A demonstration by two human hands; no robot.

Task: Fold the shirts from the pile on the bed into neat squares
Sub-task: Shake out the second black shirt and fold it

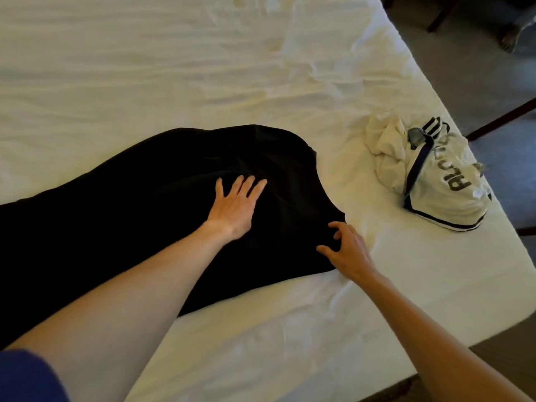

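A black shirt (162, 181) lies spread across the white bed sheet (203, 68), running from the left edge toward the middle. My left hand (236, 204) rests flat on it with straight, spread fingers. My right hand (346, 250) sits at the shirt's right edge, fingers curled and touching the cloth; whether it pinches the fabric is not clear. A crumpled white jersey (435, 175) with dark stripes and lettering lies near the bed's right edge, apart from both hands.
The bed's right edge and near corner drop to a grey carpet (470, 68). Dark wooden furniture legs (501, 117) stand beside the bed at the right. The wrinkled sheet stretches far beyond the black shirt.
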